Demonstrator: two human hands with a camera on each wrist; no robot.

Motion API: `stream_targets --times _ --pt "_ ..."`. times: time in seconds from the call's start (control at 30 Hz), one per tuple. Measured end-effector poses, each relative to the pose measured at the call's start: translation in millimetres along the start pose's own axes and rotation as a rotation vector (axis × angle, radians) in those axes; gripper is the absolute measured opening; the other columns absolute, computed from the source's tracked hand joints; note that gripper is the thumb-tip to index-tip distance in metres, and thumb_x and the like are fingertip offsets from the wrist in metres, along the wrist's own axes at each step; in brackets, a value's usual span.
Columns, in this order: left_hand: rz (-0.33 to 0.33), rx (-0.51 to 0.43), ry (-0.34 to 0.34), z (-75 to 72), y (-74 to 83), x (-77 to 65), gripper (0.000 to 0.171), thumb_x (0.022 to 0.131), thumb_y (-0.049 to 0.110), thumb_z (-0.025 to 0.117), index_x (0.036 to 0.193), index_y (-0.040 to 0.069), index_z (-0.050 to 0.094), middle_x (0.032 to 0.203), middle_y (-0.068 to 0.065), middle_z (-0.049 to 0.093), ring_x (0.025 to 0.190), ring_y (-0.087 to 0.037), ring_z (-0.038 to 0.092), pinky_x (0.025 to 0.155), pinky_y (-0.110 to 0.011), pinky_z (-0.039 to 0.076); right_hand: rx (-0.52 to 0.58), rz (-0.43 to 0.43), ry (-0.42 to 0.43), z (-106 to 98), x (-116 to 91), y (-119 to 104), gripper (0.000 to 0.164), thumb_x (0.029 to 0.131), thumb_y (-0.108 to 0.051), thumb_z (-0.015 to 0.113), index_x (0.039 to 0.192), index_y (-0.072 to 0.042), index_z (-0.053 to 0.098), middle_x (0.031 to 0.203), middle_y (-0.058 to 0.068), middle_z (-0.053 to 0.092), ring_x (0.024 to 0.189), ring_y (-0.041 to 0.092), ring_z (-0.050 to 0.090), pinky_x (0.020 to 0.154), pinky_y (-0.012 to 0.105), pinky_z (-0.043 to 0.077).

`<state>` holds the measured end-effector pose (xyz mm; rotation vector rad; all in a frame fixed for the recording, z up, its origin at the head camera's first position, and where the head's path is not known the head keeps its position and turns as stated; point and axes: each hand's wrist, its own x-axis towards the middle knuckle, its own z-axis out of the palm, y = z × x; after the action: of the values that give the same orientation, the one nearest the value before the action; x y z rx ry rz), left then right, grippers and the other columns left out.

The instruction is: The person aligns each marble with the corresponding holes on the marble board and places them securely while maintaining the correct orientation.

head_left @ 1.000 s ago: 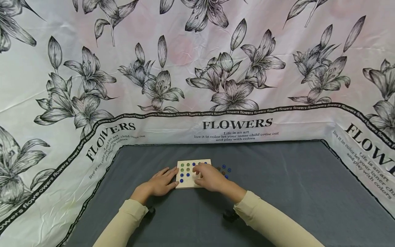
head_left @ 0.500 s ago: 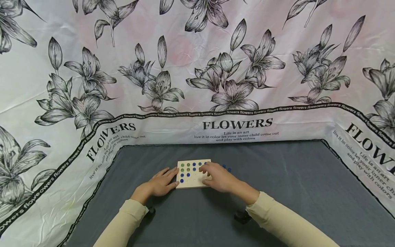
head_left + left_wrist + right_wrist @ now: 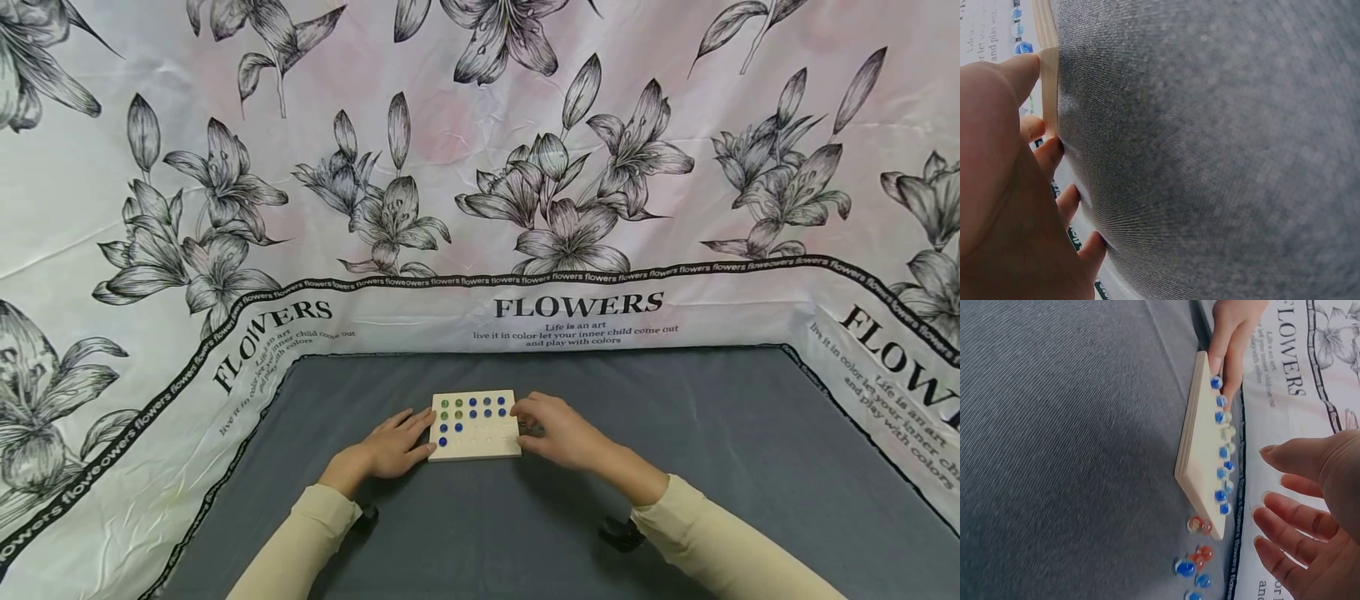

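A pale wooden board (image 3: 487, 446) lies on the dark grey cloth, its back rows holding green marbles (image 3: 445, 403) and blue marbles (image 3: 487, 402) in round hollows. The front right part of the board shows bare hollows. My left hand (image 3: 381, 450) rests at the board's left edge, fingers extended and thumb touching its side. My right hand (image 3: 558, 432) hovers by the right edge with fingers loosely bent; the right wrist view shows nothing between them. Loose blue marbles (image 3: 1185, 567) and red marbles (image 3: 1205, 553) lie beside the board's right end, hidden behind the right hand in the head view.
Dark grey cloth (image 3: 420, 533) covers the surface around the board. A white flower-printed sheet (image 3: 405, 321) rises behind and along both sides. A small dark device (image 3: 621, 533) shows beneath the right wrist.
My right hand has moved right, from over the board to beyond its right edge. Blue marbles at the right of the second row are now uncovered. The left hand stays in place.
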<state>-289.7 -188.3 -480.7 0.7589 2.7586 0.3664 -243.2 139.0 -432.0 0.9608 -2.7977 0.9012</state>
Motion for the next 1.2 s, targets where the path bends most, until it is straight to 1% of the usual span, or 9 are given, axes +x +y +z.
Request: stream_targets --times 0.23,0.33,0.4,0.47,0.7,0.87,1.0,1.13,1.2 --pt "-0.002 -0.002 -0.001 -0.9 0.5 -0.7 0.065 0.109 0.046 0.046 0.165 0.019 0.025 0.170 -0.001 0.022 0.156 -0.036 0.016 0.123 -0.061 0.017 -0.002 0.014 0.023 -8 -11 10 0.029 0.091 -0.005 0.078 0.118 -0.004 0.068 0.110 0.013 0.065 0.096 0.031 0.067 0.081 0.039 0.058" --pt "-0.006 0.007 -0.007 -0.4 -1.9 1.3 0.066 0.109 0.046 0.045 0.165 0.020 0.023 0.171 0.000 0.020 0.157 -0.035 0.014 0.123 -0.060 0.016 0.003 0.022 0.037 -13 -14 12 0.029 0.091 -0.005 0.078 0.119 -0.005 0.069 0.110 0.012 0.065 0.096 0.031 0.066 0.082 0.044 0.058" --pt "-0.004 0.013 -0.005 -0.1 -3.0 2.4 0.066 0.109 0.046 0.045 0.165 0.020 0.023 0.171 -0.001 0.020 0.157 -0.036 0.014 0.124 -0.060 0.016 0.004 0.027 0.044 -15 -16 14 0.030 0.091 -0.005 0.077 0.119 -0.004 0.069 0.111 0.012 0.065 0.097 0.032 0.066 0.083 0.047 0.058" --pt "-0.005 0.015 -0.008 -0.2 -3.2 2.8 0.066 0.109 0.046 0.044 0.166 0.020 0.022 0.171 -0.001 0.019 0.157 -0.035 0.014 0.124 -0.060 0.016 -0.002 0.037 0.048 -17 -18 15 0.030 0.091 -0.005 0.077 0.120 -0.004 0.069 0.111 0.013 0.065 0.097 0.032 0.066 0.083 0.047 0.057" --pt "-0.011 0.005 -0.015 -0.5 0.2 0.5 0.066 0.109 0.046 0.045 0.166 0.020 0.022 0.171 0.000 0.019 0.157 -0.035 0.013 0.124 -0.059 0.014 -0.037 0.070 0.062 -21 -23 27 0.034 0.091 -0.006 0.078 0.122 -0.001 0.068 0.112 0.014 0.066 0.097 0.031 0.064 0.081 0.042 0.055" --pt "-0.011 -0.012 -0.019 -1.7 1.8 -0.9 0.066 0.109 0.045 0.046 0.165 0.020 0.023 0.171 0.000 0.019 0.157 -0.036 0.013 0.124 -0.061 0.014 0.003 0.099 0.057 -23 -26 37 0.035 0.091 -0.004 0.077 0.123 0.003 0.066 0.115 0.017 0.065 0.099 0.034 0.064 0.083 0.049 0.056" --pt "-0.012 -0.011 -0.014 -1.4 2.0 -1.4 0.065 0.109 0.045 0.046 0.165 0.020 0.024 0.170 0.000 0.021 0.157 -0.036 0.015 0.123 -0.061 0.016 0.024 0.102 0.067 -22 -26 47 0.035 0.090 -0.002 0.077 0.122 0.005 0.066 0.115 0.018 0.066 0.098 0.035 0.064 0.086 0.053 0.055" --pt "-0.014 -0.007 -0.010 -0.9 1.1 -0.9 0.065 0.109 0.046 0.046 0.165 0.020 0.025 0.170 0.000 0.021 0.157 -0.036 0.015 0.123 -0.061 0.016 0.023 0.093 0.093 -20 -25 58 0.033 0.089 -0.002 0.077 0.120 0.005 0.067 0.113 0.017 0.067 0.096 0.032 0.064 0.085 0.051 0.056" --pt "-0.016 -0.007 -0.010 0.3 -0.7 0.3 0.066 0.109 0.046 0.046 0.165 0.021 0.024 0.171 0.001 0.020 0.157 -0.035 0.015 0.123 -0.061 0.016 0.020 0.100 0.104 -19 -25 63 0.033 0.089 -0.003 0.078 0.120 0.004 0.067 0.111 0.016 0.067 0.095 0.030 0.064 0.083 0.048 0.056"
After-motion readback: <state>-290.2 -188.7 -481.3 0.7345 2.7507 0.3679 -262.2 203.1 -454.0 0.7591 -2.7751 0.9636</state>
